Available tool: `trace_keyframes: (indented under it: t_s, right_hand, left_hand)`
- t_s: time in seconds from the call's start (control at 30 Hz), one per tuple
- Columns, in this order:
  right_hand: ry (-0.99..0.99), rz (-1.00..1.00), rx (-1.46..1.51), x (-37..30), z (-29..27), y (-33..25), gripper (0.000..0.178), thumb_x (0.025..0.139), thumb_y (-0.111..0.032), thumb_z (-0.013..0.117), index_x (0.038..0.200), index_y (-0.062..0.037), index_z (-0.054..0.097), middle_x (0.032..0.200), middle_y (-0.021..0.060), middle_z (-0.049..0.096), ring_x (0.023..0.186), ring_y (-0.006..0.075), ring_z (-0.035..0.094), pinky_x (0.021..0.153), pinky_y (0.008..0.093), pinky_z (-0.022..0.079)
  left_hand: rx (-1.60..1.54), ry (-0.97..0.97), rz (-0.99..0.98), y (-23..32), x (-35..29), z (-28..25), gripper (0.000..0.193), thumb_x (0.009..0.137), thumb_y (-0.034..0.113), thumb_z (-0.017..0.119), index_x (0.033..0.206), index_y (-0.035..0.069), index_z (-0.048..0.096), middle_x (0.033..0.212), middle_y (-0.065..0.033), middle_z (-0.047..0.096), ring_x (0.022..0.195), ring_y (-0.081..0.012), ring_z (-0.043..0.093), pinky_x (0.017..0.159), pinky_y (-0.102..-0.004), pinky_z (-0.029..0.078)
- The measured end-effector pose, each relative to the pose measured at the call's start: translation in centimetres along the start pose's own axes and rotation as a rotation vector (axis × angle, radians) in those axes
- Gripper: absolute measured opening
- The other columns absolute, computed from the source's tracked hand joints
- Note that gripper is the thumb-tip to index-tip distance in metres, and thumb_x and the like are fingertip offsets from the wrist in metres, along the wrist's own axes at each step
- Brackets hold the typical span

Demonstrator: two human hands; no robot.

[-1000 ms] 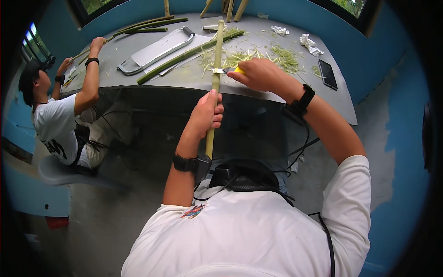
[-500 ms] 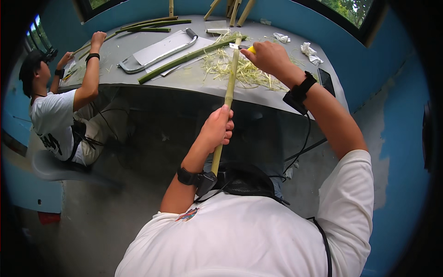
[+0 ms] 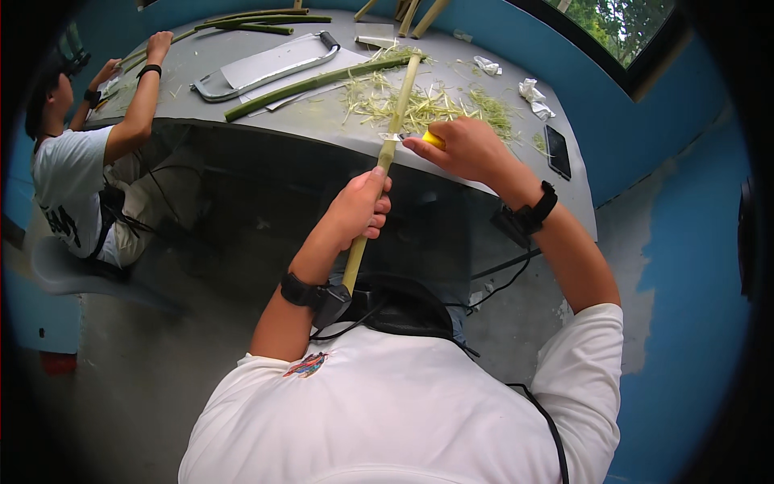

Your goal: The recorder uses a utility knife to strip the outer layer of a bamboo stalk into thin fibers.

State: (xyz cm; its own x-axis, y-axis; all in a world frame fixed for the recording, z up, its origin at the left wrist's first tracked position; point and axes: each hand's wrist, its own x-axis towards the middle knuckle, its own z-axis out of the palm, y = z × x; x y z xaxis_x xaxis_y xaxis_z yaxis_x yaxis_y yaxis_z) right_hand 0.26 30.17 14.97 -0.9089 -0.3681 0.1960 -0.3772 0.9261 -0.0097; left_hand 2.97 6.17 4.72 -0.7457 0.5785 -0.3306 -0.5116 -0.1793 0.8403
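A pale, peeled bamboo pole (image 3: 405, 90) slants from beside my waist up over the table's front edge, its far end above the tabletop. My left hand (image 3: 361, 207) is wrapped round the pole just short of the table. In my closed right hand (image 3: 472, 151) is a yellow-handled knife (image 3: 434, 140), its pale flat blade lying across the pole a little beyond my left hand. Thin pale-green shavings (image 3: 447, 107) lie heaped on the table beside the pole. Behind them rests a thicker green bamboo pole (image 3: 310, 87), its far end among the shavings.
On the grey table (image 3: 181, 109) lie a bow saw (image 3: 278, 85) on white paper, crumpled tissues (image 3: 534, 97) and a dark phone (image 3: 557, 152). Several green bamboo lengths (image 3: 258, 24) lie at the far left. A seated co-worker (image 3: 76, 173) at the left handles a thin stick.
My right hand has drawn the knife toward me along the pole, from near its far end to close to my left hand. The left hand keeps its grip; the whole view has shifted slightly.
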Motion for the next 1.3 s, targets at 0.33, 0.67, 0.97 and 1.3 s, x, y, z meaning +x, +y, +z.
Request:
trace_keyframes:
  t_s: [0.33, 0.67, 0.97, 1.3]
  right_hand:
    - [0.092, -0.014, -0.188, 4.3, 2.0, 3.2, 0.080, 0.108, -0.074, 0.054, 0.079, -0.0027, 0.078, 0.069, 0.0206, 0.072, 0.068, 0.0436, 0.073, 0.067, 0.0543, 0.059]
    - [0.233, 0.343, -0.053, 5.8, -2.9, 8.8, 0.088, 0.109, -0.078, 0.047, 0.082, 0.0005, 0.077, 0.078, 0.0261, 0.074, 0.081, 0.0481, 0.075, 0.075, 0.0569, 0.059]
    - [-0.041, 0.120, 0.003, -0.2, -0.8, 0.7, 0.082, 0.106, -0.074, 0.058, 0.073, -0.0005, 0.072, 0.067, 0.0243, 0.068, 0.066, 0.0472, 0.068, 0.066, 0.0574, 0.055]
    - [-0.042, 0.099, 0.032, -1.8, 1.1, -1.1, 0.078, 0.105, -0.070, 0.064, 0.071, 0.0000, 0.070, 0.064, 0.0228, 0.065, 0.065, 0.0468, 0.068, 0.065, 0.0558, 0.054]
  left_hand:
    - [0.063, 0.086, 0.053, -0.8, 0.5, -0.4, 0.039, 0.120, 0.055, 0.043, 0.108, 0.018, 0.051, 0.076, 0.0069, 0.039, 0.055, -0.0033, 0.031, 0.047, -0.0228, 0.030]
    - [0.073, 0.005, 0.001, -1.7, -0.8, 0.5, 0.040, 0.120, 0.056, 0.043, 0.106, 0.019, 0.051, 0.077, 0.0065, 0.039, 0.056, -0.0033, 0.031, 0.048, -0.0226, 0.030]
    - [0.266, 0.102, 0.046, -1.5, 0.0, 0.8, 0.041, 0.119, 0.055, 0.043, 0.107, 0.016, 0.052, 0.077, 0.0056, 0.042, 0.057, -0.0041, 0.037, 0.049, -0.0237, 0.033]
    - [0.283, 0.115, 0.165, -1.2, 1.4, 0.0, 0.045, 0.117, 0.048, 0.053, 0.102, 0.006, 0.055, 0.077, -0.0020, 0.054, 0.052, -0.0114, 0.052, 0.046, -0.0318, 0.046]
